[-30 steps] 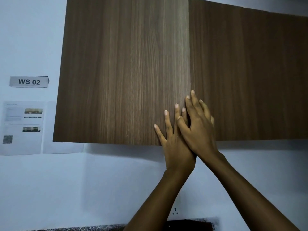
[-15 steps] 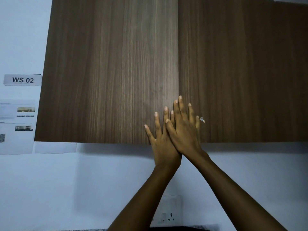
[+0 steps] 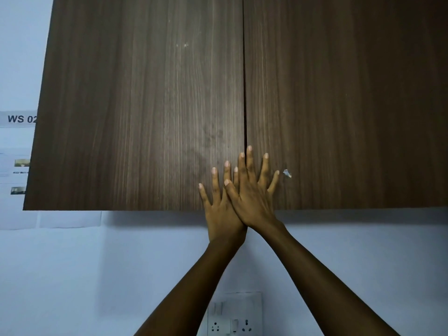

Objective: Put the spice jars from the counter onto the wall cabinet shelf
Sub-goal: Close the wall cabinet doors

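Head view: left hand [image 3: 219, 212] and right hand [image 3: 252, 202] lie flat, fingers spread, overlapping on the dark wood-grain wall cabinet doors [image 3: 145, 105], both shut. Pale blue wall [image 3: 72, 275], white socket [image 3: 234, 316] below. Spice jars out of sight.

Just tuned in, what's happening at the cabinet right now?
A person has both hands flat against the closed wall cabinet, low down where the two doors meet. The left hand lies on the left door, and the right hand overlaps it, fingers spread across the seam onto the right door. Neither hand holds anything. No spice jars or shelf are in view; below is only wall and a socket.
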A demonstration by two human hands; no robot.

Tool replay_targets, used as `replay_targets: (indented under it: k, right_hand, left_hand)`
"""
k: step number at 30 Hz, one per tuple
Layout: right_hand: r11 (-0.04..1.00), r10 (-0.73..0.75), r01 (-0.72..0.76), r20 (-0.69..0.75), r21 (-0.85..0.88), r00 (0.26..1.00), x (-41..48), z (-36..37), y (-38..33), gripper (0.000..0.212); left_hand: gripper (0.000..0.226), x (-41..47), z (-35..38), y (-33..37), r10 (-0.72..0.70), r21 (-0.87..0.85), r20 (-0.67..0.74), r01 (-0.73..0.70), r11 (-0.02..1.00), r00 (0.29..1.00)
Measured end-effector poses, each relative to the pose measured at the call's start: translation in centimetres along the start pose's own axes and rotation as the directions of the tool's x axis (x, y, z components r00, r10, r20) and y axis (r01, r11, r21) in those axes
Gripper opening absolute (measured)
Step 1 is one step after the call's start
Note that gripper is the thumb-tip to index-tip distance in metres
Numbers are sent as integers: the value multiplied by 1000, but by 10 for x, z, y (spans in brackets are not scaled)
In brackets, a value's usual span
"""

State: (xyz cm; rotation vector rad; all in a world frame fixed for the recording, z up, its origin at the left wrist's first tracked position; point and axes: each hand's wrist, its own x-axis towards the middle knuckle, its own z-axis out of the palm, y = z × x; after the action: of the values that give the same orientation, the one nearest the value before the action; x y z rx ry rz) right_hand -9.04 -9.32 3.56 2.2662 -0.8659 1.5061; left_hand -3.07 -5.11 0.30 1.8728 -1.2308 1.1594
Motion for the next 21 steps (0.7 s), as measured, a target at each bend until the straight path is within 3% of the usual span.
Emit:
replay_targets:
  k: [16,21]
  right_hand:
    - [998,0,-8,-133,-57,991,3,38,10,70]
    - [998,-67,68,-88,9,994,-2,32,23,72]
  left_hand:
    - [82,2,30,-14,71,33,-54,-70,997,996]
    - [77,3,25,-14,64,52,-29,-63,997,998]
